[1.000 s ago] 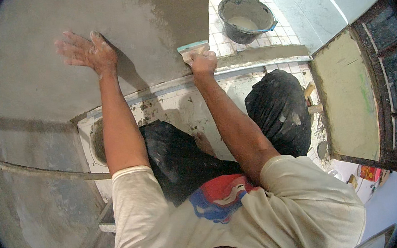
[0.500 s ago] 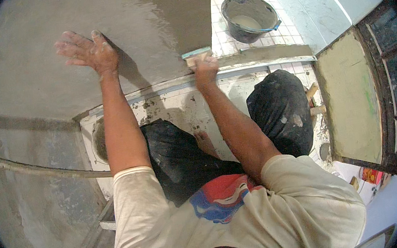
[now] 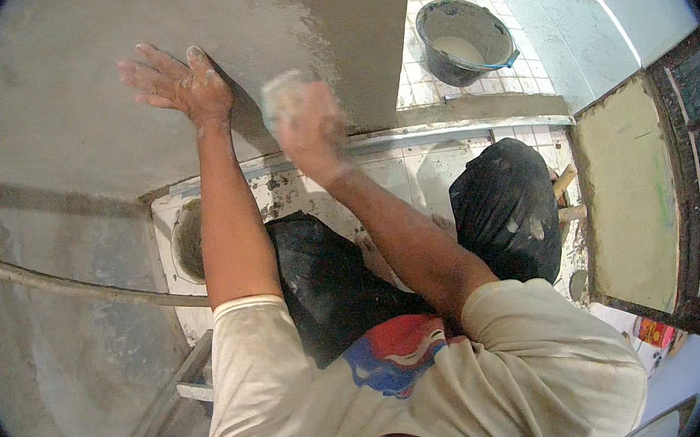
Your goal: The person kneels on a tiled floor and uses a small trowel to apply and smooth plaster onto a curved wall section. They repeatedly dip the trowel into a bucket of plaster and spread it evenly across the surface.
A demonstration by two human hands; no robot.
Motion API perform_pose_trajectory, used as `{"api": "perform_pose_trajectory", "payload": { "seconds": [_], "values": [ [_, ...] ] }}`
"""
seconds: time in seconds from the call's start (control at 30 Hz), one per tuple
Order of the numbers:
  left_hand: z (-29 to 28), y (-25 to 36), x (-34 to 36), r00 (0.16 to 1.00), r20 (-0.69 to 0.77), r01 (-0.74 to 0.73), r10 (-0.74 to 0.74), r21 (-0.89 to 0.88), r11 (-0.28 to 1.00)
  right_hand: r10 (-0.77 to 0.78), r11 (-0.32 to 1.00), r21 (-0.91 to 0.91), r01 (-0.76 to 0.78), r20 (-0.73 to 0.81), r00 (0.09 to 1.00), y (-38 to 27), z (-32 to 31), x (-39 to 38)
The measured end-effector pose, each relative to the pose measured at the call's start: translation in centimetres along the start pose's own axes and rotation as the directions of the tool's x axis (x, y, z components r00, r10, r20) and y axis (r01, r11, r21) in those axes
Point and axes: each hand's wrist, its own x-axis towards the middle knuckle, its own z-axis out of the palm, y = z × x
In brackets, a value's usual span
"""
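My left hand (image 3: 187,86) lies with its fingers spread against the grey plastered wall (image 3: 101,125), holding nothing. My right hand (image 3: 313,128), blurred by motion, grips a small flat float (image 3: 282,102) with a pale teal edge. The float is smeared too, so I cannot tell whether it touches the wall. It is just right of my left hand, beside the border where lighter plaster meets a darker, wet-looking band (image 3: 362,46).
A black bucket (image 3: 443,68) with pale liquid stands on white tiles beyond the wall's end. A low ledge (image 3: 443,129) crosses in front of me. Left are a grey-crusted container (image 3: 189,244), a long hose-like pole (image 3: 76,290) and a metal frame (image 3: 158,418).
My right hand has swept left with the float, from the wall's right end by the ledge toward my left hand. The left hand stays on the wall; the whole view has shifted slightly.
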Motion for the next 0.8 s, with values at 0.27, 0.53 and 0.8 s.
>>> {"api": "perform_pose_trajectory", "payload": {
  "seconds": [0.27,0.53,0.8],
  "values": [
    [0.6,0.1,-0.4,1.000,-0.017,0.008,-0.007,0.020,1.000,-0.027,0.993,-0.107,0.045,0.161,0.987,3.0,0.2,0.2],
    [0.1,0.0,-0.5,0.999,-0.016,0.035,-0.035,0.027,0.999,-0.072,0.979,-0.188,0.084,0.066,0.995,4.3,-0.8,0.6],
    [0.0,0.0,-0.6,1.000,0.013,0.015,-0.015,0.033,0.999,0.545,0.832,-0.028,-0.555,0.235,0.805,14.7,1.3,-11.5]
  ]
}}
